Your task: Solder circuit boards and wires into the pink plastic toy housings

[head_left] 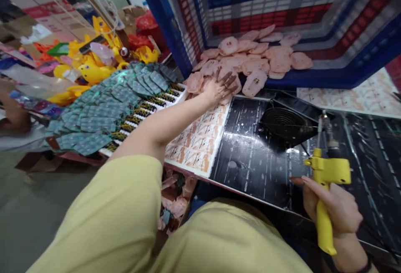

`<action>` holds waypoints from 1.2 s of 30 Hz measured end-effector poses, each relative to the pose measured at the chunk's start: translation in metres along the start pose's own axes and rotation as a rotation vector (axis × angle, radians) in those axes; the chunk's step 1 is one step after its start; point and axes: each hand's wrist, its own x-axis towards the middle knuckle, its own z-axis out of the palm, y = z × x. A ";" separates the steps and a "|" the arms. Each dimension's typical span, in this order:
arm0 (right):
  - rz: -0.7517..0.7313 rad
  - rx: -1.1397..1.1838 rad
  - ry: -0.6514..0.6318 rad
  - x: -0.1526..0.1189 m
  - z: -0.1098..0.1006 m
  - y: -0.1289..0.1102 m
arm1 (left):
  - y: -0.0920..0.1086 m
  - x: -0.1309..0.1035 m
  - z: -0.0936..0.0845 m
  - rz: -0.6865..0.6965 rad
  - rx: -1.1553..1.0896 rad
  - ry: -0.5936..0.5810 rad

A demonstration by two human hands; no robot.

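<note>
Head cam, only view here. The left hand point(221, 88) is out toward 1 o'clock, on the near edge of a heap of pink pieces point(255, 82). That heap runs from 12 to about 2 o'clock, along the lower side of a blue crate point(332, 81) with its open side facing the wearer, and spills out in front. Fingers look spread, not pinching; can't tell if the fingertips press on a piece.

The right hand point(343, 210), at 4 o'clock, has its fingers wrapped around the grip of a yellow gun-shaped tool point(333, 170), nose up, one digit poking toward 9 o'clock. Can't tell if the trigger's squeezed.

My read: it's the reaching-for-a-part step, tool parked in the other fist. Getting just one piece out would call for closing those fingers on a single edge, since they overlap a lot.

Hard to see: whatever's under the left palm, plus the black ringed thing point(286, 122) at 3 o'clock, which I can't identify. The right forearm is cut off at the bottom. Someone else's arm point(14, 114) at 9 o'clock is a blur, beyond the green boards point(100, 105).
</note>
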 end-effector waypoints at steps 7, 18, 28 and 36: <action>-0.207 0.063 0.014 0.022 -0.011 -0.006 | -0.014 0.055 -0.015 -0.052 0.008 -0.199; -0.231 0.069 -0.094 0.001 -0.005 0.000 | 0.041 -0.087 -0.055 0.122 -0.110 -0.499; -0.233 0.157 0.043 0.025 -0.009 -0.013 | 0.072 -0.091 -0.094 0.437 -0.159 -0.475; -0.210 0.248 0.126 0.030 -0.004 -0.016 | 0.049 -0.018 -0.010 0.007 -0.210 -0.048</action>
